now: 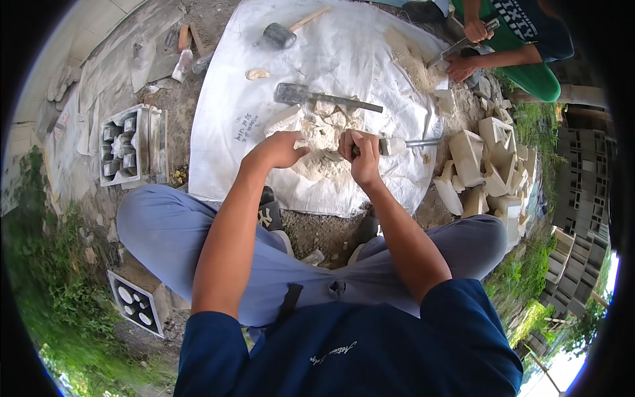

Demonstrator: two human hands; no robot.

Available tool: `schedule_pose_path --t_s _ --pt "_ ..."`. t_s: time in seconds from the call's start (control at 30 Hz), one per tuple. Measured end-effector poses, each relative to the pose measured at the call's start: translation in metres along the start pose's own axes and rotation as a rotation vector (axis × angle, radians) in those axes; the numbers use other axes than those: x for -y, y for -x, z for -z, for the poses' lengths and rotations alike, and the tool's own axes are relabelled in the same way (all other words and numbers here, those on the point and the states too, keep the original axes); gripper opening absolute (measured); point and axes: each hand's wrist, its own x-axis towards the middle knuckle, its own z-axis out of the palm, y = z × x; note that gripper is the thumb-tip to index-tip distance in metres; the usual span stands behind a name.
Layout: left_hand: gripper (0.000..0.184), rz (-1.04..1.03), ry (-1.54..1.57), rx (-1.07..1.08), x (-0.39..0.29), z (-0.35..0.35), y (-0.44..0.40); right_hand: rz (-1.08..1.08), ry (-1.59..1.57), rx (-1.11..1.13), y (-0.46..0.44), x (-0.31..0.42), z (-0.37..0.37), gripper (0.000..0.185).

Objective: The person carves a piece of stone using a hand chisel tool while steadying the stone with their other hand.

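My right hand (360, 155) is wrapped round a tool (393, 146) with a pale block-like part and metal prongs pointing right. My left hand (283, 149) is spread beside a heap of broken pale stone (324, 130), its fingers apart and nothing seen in it. Both hands are above a white sheet (231, 99) with handwriting on it. Just beyond them, across the rubble, lies a dark metal bar tool (294, 94). A mallet (280, 36) with a wooden handle rests near the sheet's far edge, and a small tan stone (257, 74) is nearer.
At the upper right, another person's hands (462, 67) hold a tool over pale debris. Broken hollow blocks (467, 157) are piled right of the sheet. A moulded block (122, 145) and a panel with white circles (135, 303) stand left. Two tools (183, 65) lie upper left.
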Motion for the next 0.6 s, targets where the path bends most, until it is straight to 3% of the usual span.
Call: schedule_pose_path --t_s 0.2,0.27,0.5,0.6 --pt "0.053 -0.035 0.016 -0.04 0.002 0.001 0.003 0.002 0.001 0.048 0.007 -0.001 -0.004 0.062" --pt "0.053 -0.01 0.008 -0.018 0.0 0.002 0.002 0.02 -0.054 0.04 0.006 -0.02 0.001 0.061" --pt "0.051 -0.032 0.007 -0.062 0.005 -0.002 0.001 0.058 -0.068 0.037 0.004 0.022 -0.008 0.063" --pt "0.05 -0.012 0.011 -0.03 0.004 -0.002 0.0 0.014 -0.083 -0.016 0.005 -0.006 -0.008 0.058"
